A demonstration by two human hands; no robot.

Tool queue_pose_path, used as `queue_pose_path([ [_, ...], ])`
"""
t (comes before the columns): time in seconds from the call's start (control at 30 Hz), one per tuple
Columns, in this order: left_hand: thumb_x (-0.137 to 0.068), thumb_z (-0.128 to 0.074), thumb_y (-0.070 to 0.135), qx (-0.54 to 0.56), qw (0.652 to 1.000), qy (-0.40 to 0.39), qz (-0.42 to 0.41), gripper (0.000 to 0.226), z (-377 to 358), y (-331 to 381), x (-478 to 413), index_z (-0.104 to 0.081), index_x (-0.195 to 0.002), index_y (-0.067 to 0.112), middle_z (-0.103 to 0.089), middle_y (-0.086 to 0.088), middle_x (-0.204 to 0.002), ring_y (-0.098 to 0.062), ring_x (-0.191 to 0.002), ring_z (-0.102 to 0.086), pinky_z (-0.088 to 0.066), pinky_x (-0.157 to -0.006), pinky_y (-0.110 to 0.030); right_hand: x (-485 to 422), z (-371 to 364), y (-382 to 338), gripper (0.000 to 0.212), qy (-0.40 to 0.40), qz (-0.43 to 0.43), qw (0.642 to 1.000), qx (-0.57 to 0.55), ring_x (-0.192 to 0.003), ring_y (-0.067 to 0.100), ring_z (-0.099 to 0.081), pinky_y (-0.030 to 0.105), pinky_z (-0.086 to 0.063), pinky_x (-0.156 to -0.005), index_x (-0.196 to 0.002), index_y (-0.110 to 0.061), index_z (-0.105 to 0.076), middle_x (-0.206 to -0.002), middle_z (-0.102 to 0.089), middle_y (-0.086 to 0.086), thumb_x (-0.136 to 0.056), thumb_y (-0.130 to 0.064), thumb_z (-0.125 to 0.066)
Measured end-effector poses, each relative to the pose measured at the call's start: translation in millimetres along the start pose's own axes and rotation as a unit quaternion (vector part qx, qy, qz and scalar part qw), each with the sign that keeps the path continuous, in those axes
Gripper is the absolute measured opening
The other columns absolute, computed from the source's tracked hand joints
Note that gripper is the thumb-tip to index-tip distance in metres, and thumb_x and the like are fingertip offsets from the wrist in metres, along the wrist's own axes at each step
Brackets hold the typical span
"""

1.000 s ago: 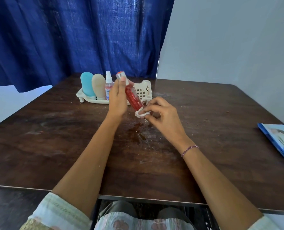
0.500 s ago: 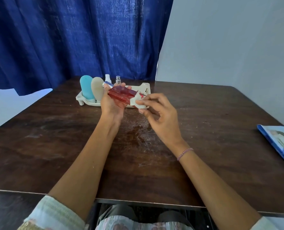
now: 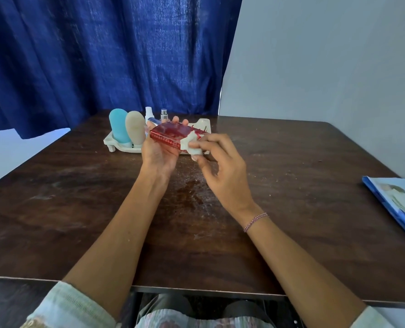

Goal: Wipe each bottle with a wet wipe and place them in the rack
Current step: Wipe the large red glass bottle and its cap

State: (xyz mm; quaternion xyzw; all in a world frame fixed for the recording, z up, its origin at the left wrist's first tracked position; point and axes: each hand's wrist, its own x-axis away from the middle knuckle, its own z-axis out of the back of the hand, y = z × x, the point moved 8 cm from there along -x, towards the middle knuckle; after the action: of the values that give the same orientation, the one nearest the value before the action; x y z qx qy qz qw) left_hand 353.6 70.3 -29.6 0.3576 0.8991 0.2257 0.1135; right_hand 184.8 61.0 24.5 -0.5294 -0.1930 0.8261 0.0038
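A flat red bottle (image 3: 170, 134) lies on its side in my left hand (image 3: 157, 151), which grips it from below in front of the white rack (image 3: 116, 144). My right hand (image 3: 217, 159) pinches a folded white wet wipe (image 3: 191, 145) against the bottle's right end. In the rack stand a blue bottle (image 3: 118, 125), a beige bottle (image 3: 135, 127), a white spray bottle (image 3: 149, 113) and a small clear spray bottle (image 3: 164, 114), the last two partly hidden by the red bottle.
The dark wooden table (image 3: 78, 209) has a wet patch (image 3: 194, 192) under my hands. A blue wipe pack (image 3: 400, 202) lies at the right edge. A blue curtain (image 3: 102, 55) hangs behind the table.
My left hand has turned the red bottle from upright to lying flat. The wipe in my right hand stays at the bottle's right end. Both hands rose slightly toward the rack.
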Motion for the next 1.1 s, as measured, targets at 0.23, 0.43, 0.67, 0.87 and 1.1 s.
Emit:
queue_pose_path([
  [0.23,-0.097,-0.040,0.043,-0.047,0.994,-0.080,0.064,0.036,-17.8,-8.8,10.7,-0.055,-0.101,0.011,-0.069,-0.012,-0.098,-0.027,-0.093,-0.069,-0.056,-0.086,-0.044,-2.7,18.7,16.3,0.018,0.052,-0.044,0.997,0.042,-0.098,0.011,-0.051,0.026,-0.050,-0.085,-0.103,-0.005,-0.067,-0.101,-0.056,0.007,-0.089,-0.004,-0.056],
  [0.43,-0.098,-0.032,0.042,-0.113,0.973,-0.177,0.094,0.039,-33.9,-11.1,20.8,-0.055,-0.092,0.012,-0.068,-0.008,-0.103,-0.024,-0.110,-0.063,-0.055,-0.085,-0.040,0.2,2.6,-2.2,0.017,-0.016,0.027,0.999,0.040,-0.097,0.016,-0.050,0.022,-0.046,-0.087,-0.099,-0.006,-0.069,-0.098,-0.057,0.006,-0.086,-0.007,-0.059],
  [0.67,-0.101,-0.028,0.033,-0.209,0.944,-0.229,0.114,0.038,-48.6,-23.8,36.7,-0.057,-0.096,0.010,-0.071,-0.005,-0.097,-0.019,-0.098,-0.068,-0.056,-0.083,-0.036,-2.0,18.4,33.5,0.018,0.044,-0.116,0.991,0.041,-0.100,0.009,-0.054,0.029,-0.052,-0.086,-0.105,-0.011,-0.068,-0.103,-0.057,0.000,-0.089,-0.009,-0.061],
  [0.87,-0.100,-0.035,0.029,-0.258,0.926,-0.237,0.138,0.030,-48.4,-31.4,39.6,-0.058,-0.106,0.011,-0.065,-0.007,-0.098,-0.017,-0.095,-0.063,-0.054,-0.086,-0.030,-2.1,1.9,1.3,0.026,-0.017,0.004,0.996,0.085,-0.106,0.016,-0.046,0.020,-0.041,-0.096,-0.112,-0.007,-0.064,-0.114,-0.052,0.010,-0.087,-0.002,-0.058],
  [1.1,-0.102,-0.031,0.023,-0.287,0.902,-0.298,0.123,0.027,-58.9,-36.5,46.3,-0.054,-0.106,0.010,-0.058,-0.008,-0.101,-0.016,-0.095,-0.058,-0.051,-0.090,-0.030,-8.1,20.2,14.9,0.019,0.032,-0.038,0.993,0.110,-0.096,0.017,-0.046,0.018,-0.041,-0.086,-0.098,-0.003,-0.065,-0.102,-0.053,0.010,-0.087,-0.004,-0.050],
])
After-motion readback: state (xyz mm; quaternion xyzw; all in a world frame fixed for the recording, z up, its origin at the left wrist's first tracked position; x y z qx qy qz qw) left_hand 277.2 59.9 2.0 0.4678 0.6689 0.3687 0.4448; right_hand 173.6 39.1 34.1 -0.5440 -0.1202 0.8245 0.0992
